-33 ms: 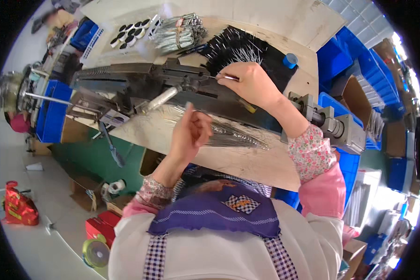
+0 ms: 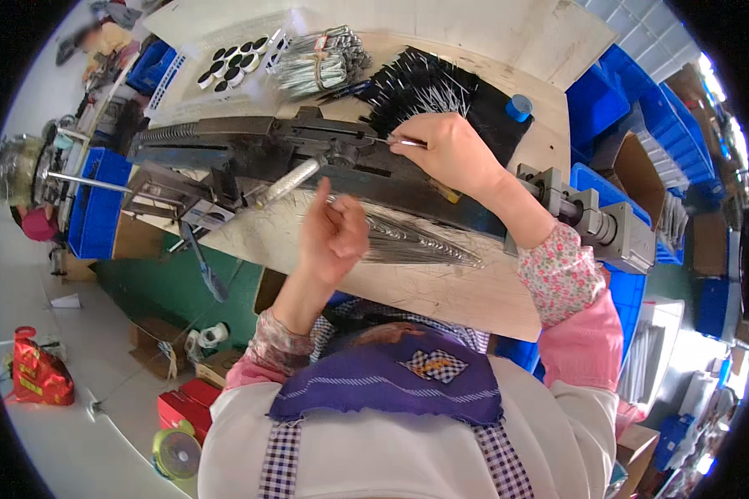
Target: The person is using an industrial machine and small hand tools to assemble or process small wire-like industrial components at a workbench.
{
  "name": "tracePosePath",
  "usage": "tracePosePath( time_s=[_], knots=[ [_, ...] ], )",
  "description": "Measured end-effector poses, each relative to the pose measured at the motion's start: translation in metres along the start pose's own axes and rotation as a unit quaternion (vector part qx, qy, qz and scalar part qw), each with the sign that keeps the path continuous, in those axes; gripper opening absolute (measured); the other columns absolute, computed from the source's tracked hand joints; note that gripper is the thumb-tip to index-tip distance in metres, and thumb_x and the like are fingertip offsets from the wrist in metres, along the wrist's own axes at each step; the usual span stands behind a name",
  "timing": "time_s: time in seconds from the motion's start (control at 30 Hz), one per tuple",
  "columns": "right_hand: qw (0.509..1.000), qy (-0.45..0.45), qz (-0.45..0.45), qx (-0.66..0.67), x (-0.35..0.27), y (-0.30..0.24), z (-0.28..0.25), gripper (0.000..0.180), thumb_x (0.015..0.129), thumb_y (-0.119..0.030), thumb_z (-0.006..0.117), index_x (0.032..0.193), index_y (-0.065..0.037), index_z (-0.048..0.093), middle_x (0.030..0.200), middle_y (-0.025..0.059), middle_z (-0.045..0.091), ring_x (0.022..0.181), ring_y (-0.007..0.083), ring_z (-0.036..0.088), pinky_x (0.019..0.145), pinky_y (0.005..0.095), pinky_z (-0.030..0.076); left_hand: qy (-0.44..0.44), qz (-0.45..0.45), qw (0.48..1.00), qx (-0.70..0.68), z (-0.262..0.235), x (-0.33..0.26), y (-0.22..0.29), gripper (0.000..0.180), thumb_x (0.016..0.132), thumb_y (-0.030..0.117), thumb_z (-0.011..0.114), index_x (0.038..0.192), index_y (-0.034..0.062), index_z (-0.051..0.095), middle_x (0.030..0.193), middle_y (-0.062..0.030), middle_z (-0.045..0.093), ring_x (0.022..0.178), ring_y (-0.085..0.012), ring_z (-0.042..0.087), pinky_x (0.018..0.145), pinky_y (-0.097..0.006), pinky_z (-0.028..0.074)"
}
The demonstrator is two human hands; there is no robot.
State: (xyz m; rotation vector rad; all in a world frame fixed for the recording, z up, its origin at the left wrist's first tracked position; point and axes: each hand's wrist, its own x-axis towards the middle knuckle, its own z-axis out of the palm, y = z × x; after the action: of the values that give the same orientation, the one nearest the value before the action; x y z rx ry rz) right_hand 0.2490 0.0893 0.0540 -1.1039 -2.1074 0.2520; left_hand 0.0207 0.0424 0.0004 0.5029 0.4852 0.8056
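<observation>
In a pinch of thumb and fingers, my right hand [image 2: 445, 150] holds a thin metal rod [image 2: 414, 143] at the right end of a dark metal bench fixture [image 2: 250, 137]. The rod's far end meets the fixture; whether it sits inside cannot be made out. My left hand [image 2: 334, 237] hovers nearer to me, below a lever with a silvery wrapped handle [image 2: 291, 181]. Its fingers are loosely curled, one stretched up close to the handle, with nothing visible in them. Beneath and beside this hand lies a pile of thin metal rods [image 2: 420, 241] on the wooden bench [image 2: 474, 291].
Behind the fixture lie a banded bundle of metal rods [image 2: 320, 71], black cloth [image 2: 491, 133] with loose rods, and a blue tape roll [image 2: 518, 107]. A clear tray [image 2: 171, 104] holds black-topped white pieces. A metal cylinder unit [image 2: 595, 220] and blue bins [image 2: 595, 104] stand right.
My left hand has turned slightly and shifted a little left, its raised finger now closer to the lever handle. My right hand stays at the fixture with the rod.
</observation>
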Motion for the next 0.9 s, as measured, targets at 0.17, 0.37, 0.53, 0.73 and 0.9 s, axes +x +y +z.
tracePosePath(
  time_s=[0.17,0.37,0.53,0.73,0.9],
  knots=[
    [0.998,0.036,-0.019,-0.057,-0.003,-0.005,0.001,0.006,0.075,-0.010,0.064,0.077,-0.004,0.063,0.076,0.0102,0.062,0.072,0.0294,0.063,0.066,0.0378,0.052,-0.157,-0.094,0.923,-0.337,0.055,0.001,0.062,0.053,0.097,0.044,0.043,0.109,-0.0066,0.053,0.069,-0.0086,0.057,0.039,-0.0103,0.043,0.036,-0.023,0.031],
    [0.996,-0.012,-0.003,-0.087,-0.012,-0.011,0.005,0.017,0.065,0.001,0.063,0.081,-0.004,0.061,0.076,0.0078,0.060,0.074,0.0260,0.061,0.064,0.0360,0.051,-0.155,-0.075,0.913,-0.371,0.048,-0.001,0.058,0.051,0.096,0.042,0.045,0.111,-0.0063,0.053,0.070,-0.0094,0.058,0.039,-0.0110,0.044,0.036,-0.023,0.032],
    [0.998,0.001,-0.013,-0.061,-0.005,-0.012,0.005,0.007,0.071,-0.004,0.063,0.078,-0.004,0.064,0.076,0.0096,0.063,0.072,0.0280,0.063,0.065,0.0351,0.053,0.094,0.202,0.810,0.543,-0.001,0.018,-0.023,0.026,0.087,0.013,0.061,0.105,0.0008,0.047,0.071,-0.0077,0.061,0.056,-0.0149,0.059,0.051,-0.030,0.046],
    [0.993,0.013,-0.010,-0.113,-0.031,-0.056,-0.003,0.013,0.077,-0.005,0.061,0.090,-0.005,0.062,0.087,0.0122,0.058,0.073,0.0299,0.062,0.063,0.0367,0.053,0.130,0.068,0.882,0.448,-0.029,-0.007,0.011,0.028,0.088,0.029,0.064,0.092,0.0032,0.056,0.062,-0.0028,0.056,0.052,-0.0110,0.056,0.048,-0.027,0.043],
    [0.949,-0.001,0.232,-0.213,-0.089,-0.021,0.027,0.019,0.089,-0.014,0.057,0.105,-0.006,0.051,0.092,0.0182,0.058,0.078,0.0383,0.062,0.064,0.0480,0.052,0.376,0.158,0.893,0.193,-0.118,-0.054,0.059,0.052,0.092,0.052,0.052,0.082,0.0021,0.062,0.056,-0.0009,0.053,0.042,-0.0075,0.043,0.039,-0.022,0.025]
  ],
)
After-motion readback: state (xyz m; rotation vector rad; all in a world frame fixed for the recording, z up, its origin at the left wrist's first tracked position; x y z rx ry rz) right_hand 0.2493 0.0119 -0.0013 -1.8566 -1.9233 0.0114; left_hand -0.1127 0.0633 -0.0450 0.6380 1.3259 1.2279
